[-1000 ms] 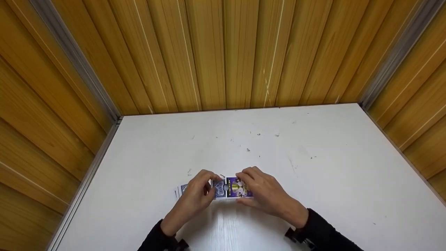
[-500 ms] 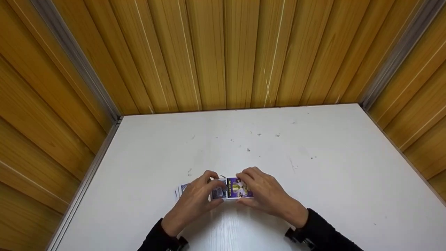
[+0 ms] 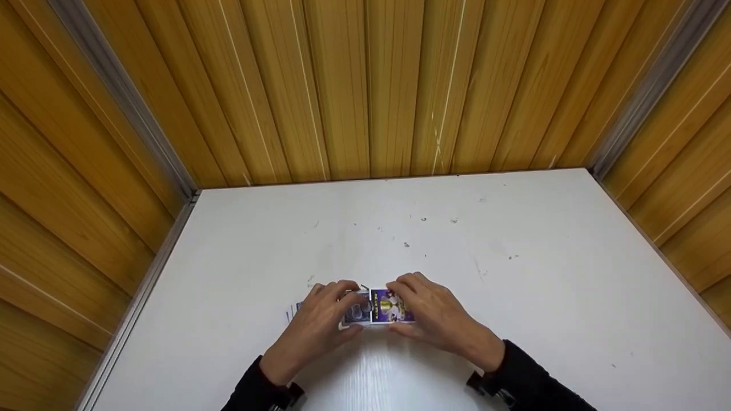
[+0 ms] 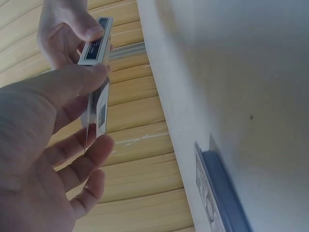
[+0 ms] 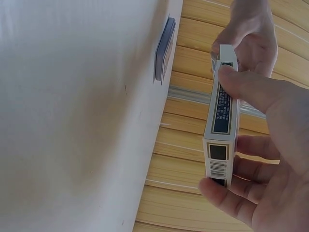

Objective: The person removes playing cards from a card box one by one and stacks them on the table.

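Note:
My right hand (image 3: 434, 311) grips a small card box (image 5: 222, 106) by its long edges, thumb on the narrow printed side. Its purple face with a gold trophy looks up in the head view. From the box's left end juts a blue-patterned card (image 3: 357, 312), beside the box's round notch. My left hand (image 3: 322, 317) holds this card between thumb and fingers, with the thumb tip right at the box's end in the left wrist view. There, a white end flap (image 4: 102, 111) hangs from the opening. The left index finger is partly hidden.
Under and left of my left hand, a stack of blue-backed cards (image 4: 212, 193) lies on the white table (image 3: 514, 297). Yellow wood-grain panels (image 3: 365, 85) rise behind the table and on both sides, joined by grey metal posts (image 3: 131, 108).
My left fingers have moved right along the blue card, from its left part to close by the box end. The right hand and the box have stayed in place.

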`<state>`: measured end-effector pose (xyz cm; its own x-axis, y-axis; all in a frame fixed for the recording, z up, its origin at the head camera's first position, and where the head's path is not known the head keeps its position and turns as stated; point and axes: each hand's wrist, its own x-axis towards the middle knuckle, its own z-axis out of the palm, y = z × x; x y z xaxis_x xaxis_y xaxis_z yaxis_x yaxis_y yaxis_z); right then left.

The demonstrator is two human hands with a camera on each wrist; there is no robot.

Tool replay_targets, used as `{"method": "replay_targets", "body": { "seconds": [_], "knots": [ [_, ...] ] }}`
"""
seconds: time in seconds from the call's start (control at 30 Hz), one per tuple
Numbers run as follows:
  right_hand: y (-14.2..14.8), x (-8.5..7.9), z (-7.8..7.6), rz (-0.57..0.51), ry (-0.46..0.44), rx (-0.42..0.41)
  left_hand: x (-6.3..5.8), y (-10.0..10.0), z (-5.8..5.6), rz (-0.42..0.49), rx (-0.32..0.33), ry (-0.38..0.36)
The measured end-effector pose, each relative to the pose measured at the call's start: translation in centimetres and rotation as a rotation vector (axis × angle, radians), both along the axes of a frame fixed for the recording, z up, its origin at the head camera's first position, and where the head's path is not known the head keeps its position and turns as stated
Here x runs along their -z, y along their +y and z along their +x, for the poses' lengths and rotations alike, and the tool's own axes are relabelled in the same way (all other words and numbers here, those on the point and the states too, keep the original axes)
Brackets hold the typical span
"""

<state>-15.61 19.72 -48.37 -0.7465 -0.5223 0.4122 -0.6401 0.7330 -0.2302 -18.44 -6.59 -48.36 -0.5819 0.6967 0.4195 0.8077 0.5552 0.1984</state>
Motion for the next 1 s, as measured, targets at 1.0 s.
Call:
{"method": "replay_targets", "body": {
  "seconds": [1.0],
  "knots": [
    [2.0,0.0,-1.0,-0.034,0.02,0.132,-1.8,-6.0,-2.9,0.087,-0.179,-0.276]
  ]
}}
